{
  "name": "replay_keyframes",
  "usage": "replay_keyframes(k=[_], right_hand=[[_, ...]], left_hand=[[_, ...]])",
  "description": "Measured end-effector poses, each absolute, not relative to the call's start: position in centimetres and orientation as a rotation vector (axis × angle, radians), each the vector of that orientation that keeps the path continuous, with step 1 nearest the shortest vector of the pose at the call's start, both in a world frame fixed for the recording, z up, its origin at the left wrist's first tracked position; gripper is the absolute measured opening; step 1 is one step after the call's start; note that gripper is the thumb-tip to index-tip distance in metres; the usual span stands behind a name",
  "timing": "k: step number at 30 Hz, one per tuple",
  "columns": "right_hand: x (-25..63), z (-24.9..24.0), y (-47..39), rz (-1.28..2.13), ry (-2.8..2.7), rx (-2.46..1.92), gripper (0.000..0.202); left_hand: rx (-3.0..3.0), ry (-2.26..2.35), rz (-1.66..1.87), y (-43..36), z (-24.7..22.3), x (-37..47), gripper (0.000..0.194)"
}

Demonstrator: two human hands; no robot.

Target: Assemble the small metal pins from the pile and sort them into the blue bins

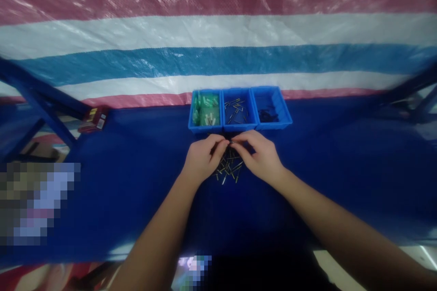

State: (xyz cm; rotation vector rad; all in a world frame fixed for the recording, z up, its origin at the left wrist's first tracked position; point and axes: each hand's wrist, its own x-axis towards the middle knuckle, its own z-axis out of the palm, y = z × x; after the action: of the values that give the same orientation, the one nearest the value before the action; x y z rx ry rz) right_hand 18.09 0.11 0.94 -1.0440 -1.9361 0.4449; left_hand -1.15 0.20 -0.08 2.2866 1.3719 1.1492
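My left hand [205,155] and my right hand [261,155] meet over the blue table, thumbs and index fingers pinched close together. Between the fingertips shows a bit of a small thin metal piece [232,142], mostly covered by the fingers. Under and just in front of the hands lies a loose pile of thin gold and silver metal pieces [230,167]. Right behind the hands stand three blue bins: the left bin [205,130] with white pieces in green plastic, the middle bin [240,126] with thin metal pieces, the right bin [285,107] with small dark pieces.
A dark red box [94,119] sits at the table's far left. Blue frame bars [41,100] slant up at both sides. A striped plastic sheet [218,61] hangs behind the blue tabletop [341,154].
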Motion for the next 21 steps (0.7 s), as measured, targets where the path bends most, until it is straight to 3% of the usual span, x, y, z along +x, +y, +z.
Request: replay_keyframes(k=[14,21], right_hand=[[17.88,0.92,0.18,0.374,-1.898,-0.96,0.016],[17.87,1.03,0.16,0.363,-1.884,-0.938,0.017]], left_hand=[[2.325,1.338,1.116,0.33,-0.04,-1.36,0.026],[2.25,1.289,1.184,0.14,-0.15,-1.02,0.016]])
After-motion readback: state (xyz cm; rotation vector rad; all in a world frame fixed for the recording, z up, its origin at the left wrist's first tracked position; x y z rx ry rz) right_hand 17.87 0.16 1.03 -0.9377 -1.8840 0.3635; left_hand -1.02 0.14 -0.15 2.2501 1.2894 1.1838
